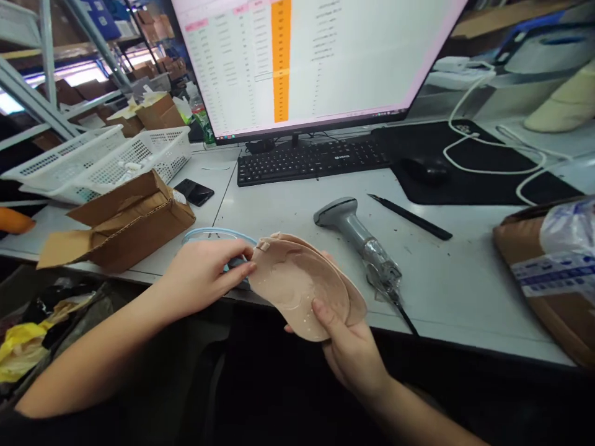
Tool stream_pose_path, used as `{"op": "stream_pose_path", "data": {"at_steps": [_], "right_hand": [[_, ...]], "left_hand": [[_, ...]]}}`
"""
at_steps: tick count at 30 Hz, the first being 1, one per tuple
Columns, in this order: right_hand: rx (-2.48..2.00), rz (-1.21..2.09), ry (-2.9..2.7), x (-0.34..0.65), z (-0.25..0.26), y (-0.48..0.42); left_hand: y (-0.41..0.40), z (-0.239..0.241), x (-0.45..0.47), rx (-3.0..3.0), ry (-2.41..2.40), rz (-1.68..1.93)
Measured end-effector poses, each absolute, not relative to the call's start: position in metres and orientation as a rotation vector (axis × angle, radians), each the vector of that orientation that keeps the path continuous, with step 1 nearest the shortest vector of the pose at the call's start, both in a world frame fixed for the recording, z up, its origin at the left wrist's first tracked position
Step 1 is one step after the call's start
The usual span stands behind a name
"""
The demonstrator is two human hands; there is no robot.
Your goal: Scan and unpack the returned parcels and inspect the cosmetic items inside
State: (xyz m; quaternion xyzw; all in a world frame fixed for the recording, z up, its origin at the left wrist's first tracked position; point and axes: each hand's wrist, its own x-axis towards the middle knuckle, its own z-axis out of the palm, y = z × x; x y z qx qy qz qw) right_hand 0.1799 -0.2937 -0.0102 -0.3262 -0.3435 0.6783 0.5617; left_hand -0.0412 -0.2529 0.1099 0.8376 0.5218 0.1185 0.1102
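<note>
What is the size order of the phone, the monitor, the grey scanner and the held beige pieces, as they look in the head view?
1. Monitor
2. Beige pieces
3. Grey scanner
4. Phone
Apparent size only: the pieces are nearer the camera than the monitor.

A pale grey desk (288, 204) carries a monitor (325, 68) with a black keyboard (311, 162) before it. Left of these lie a black smartphone (195, 192), an open cardboard box (139, 241) and white perforated baskets (162, 148); toward the right, a grey barcode scanner (344, 220), a slim black knife (413, 218), a black mouse pad (483, 189) and a brown taped package (525, 248).
</note>
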Motion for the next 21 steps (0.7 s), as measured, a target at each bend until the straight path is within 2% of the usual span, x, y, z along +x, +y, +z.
{"op": "stream_pose_path", "data": {"at_steps": [9,21], "right_hand": [[-0.759,1.468,-0.986,0.166,-0.03,-0.308],[-0.757,1.456,-1.005,0.165,-0.024,-0.306]], "left_hand": [[-0.248,0.113,-0.035,2.431,1.622,0.349],[-0.249,0.11,-0.038,2.45,1.617,0.345]]}}
